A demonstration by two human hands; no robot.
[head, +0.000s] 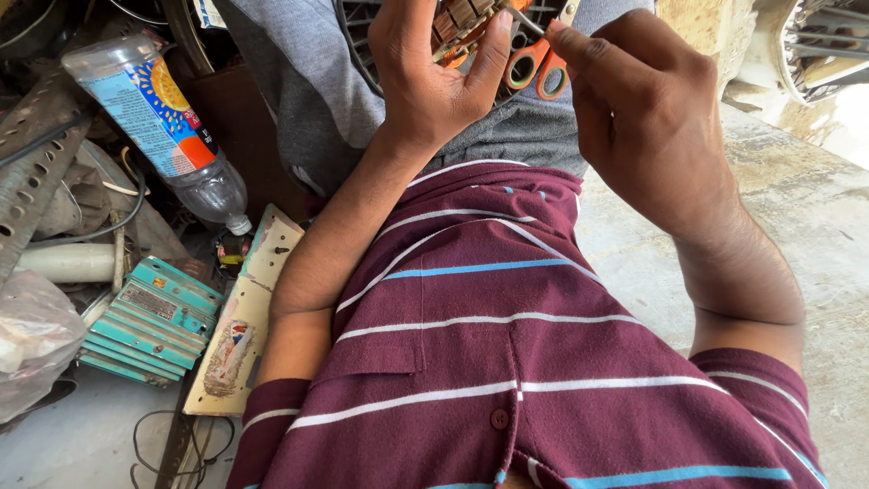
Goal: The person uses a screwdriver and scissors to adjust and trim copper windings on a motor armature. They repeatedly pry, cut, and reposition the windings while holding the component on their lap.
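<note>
My left hand holds a small brown wound component at the top of the head view, thumb pressed beside it. My right hand pinches a thin metal wire or lead sticking out of that component, between thumb and forefinger. Orange-handled scissors lie on my grey-clothed lap just below the two hands. My maroon striped shirt fills the lower middle of the view.
A clear plastic bottle with a blue and orange label lies at left among scrap. A teal finned metal block and a worn beige plate lie below it. Perforated metal strip, cables, a plastic bag. Concrete floor at right.
</note>
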